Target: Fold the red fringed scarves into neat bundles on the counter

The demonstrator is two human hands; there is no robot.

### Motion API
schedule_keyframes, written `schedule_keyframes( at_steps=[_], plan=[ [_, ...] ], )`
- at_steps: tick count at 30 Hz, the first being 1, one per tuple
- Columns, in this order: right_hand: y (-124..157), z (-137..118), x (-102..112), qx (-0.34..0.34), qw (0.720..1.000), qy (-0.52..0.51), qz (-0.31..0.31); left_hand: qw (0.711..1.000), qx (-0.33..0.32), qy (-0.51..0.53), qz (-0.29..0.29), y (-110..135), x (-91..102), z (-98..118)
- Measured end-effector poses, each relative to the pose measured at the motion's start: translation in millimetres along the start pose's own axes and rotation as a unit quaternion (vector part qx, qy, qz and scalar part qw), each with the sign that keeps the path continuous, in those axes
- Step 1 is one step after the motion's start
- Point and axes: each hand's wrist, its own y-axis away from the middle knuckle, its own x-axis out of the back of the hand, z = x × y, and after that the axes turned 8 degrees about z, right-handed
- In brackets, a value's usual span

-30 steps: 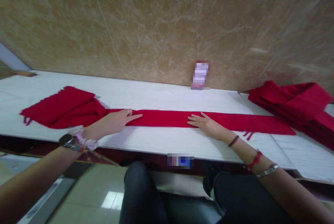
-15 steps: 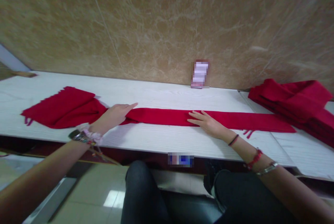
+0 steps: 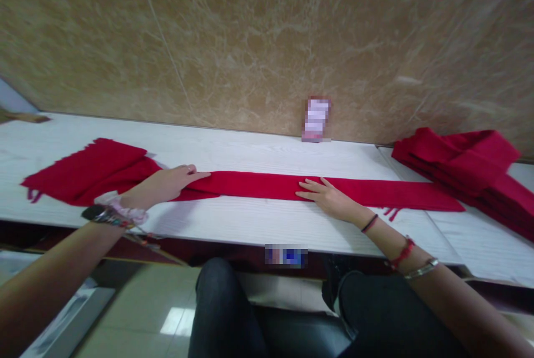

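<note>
A long red scarf (image 3: 258,185) lies across the white table. Its middle and right part are folded into a narrow flat strip, with a few tassels hanging near the right end. At the left it widens into a loose, rumpled end with a fringed edge. My left hand (image 3: 167,183) is closed on the scarf where the strip meets the loose part, index finger pointing along it and the other fingers curled; the thumb is hidden. Over the middle of the strip, my right hand (image 3: 331,200) lies flat with fingers spread, pressing on the cloth.
More folded red cloth (image 3: 463,163) is piled on the right end of the white table (image 3: 250,224), against the marble-patterned wall (image 3: 250,58). A phone-like item (image 3: 316,119), blurred out, leans on the wall. My legs are under the table's front edge.
My left hand has slid a little left along the scarf, its fingers more curled, and a lower edge of cloth shows beside it. My right hand has stayed in place on the strip.
</note>
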Motion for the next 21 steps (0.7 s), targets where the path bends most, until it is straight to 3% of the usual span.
schedule_keyframes(
  at_steps=[5,10,13,18,21],
  plan=[
    [1.0,3.4,1.3,0.012,1.000,-0.008,0.001,0.998,0.043,-0.037,0.042,21.4,-16.6,-3.1],
    [8.1,10.5,-4.2,0.005,0.999,-0.043,0.029,0.993,0.072,-0.080,0.058,47.1,-33.3,-34.4],
    [8.8,10.8,-4.3,0.001,0.998,-0.060,0.026,0.994,0.043,-0.097,0.016,45.0,-23.9,-41.7],
    [-1.2,3.8,0.3,0.003,0.998,-0.053,0.037,0.999,-0.004,-0.032,-0.006,22.3,-1.9,-21.3],
    [-7.7,1.2,-0.8,0.018,0.998,-0.042,0.031,1.000,-0.005,0.009,-0.016,19.9,0.7,-15.5]
  ],
)
